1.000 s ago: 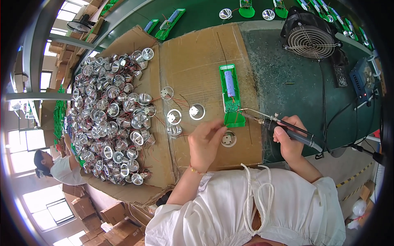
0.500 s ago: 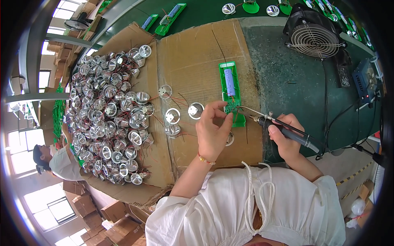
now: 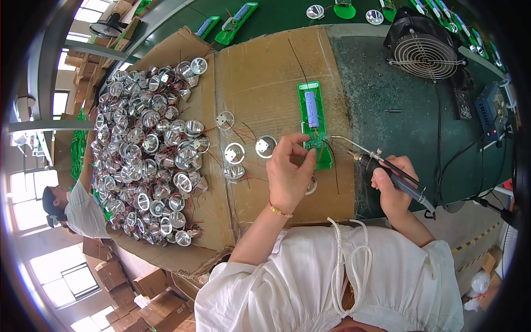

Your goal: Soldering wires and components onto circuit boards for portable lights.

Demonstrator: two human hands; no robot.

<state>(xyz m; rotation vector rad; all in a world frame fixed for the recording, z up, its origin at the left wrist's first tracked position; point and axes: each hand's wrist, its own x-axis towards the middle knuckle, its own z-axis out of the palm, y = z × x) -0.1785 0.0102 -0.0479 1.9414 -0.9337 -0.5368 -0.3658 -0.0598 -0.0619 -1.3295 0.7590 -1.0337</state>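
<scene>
My left hand point(image 3: 290, 171) is closed in a pinch, thumb and forefinger at the left edge of a small green circuit board point(image 3: 316, 143). The board sits over an open green plastic casing point(image 3: 326, 159), which also holds a purple cylindrical battery point(image 3: 311, 108). Thin wires run from the board, and the fingertips partly cover it. My right hand point(image 3: 394, 188) is wrapped round a soldering iron point(image 3: 401, 184) with a thin metal tube along it. Its front end points left, just right of the board.
A big heap of silver reflector cups point(image 3: 149, 149) with red wires fills the cardboard point(image 3: 265, 72) on the left. Several loose reflectors point(image 3: 266, 146) lie nearer. A fan with a round grille point(image 3: 425, 55) and a blue box point(image 3: 491, 113) stand right. A co-worker point(image 3: 77, 207) is far left.
The soldering iron's front end has drawn back slightly to the right from the board. My left hand keeps its pinch there. The whole view has shifted a little.
</scene>
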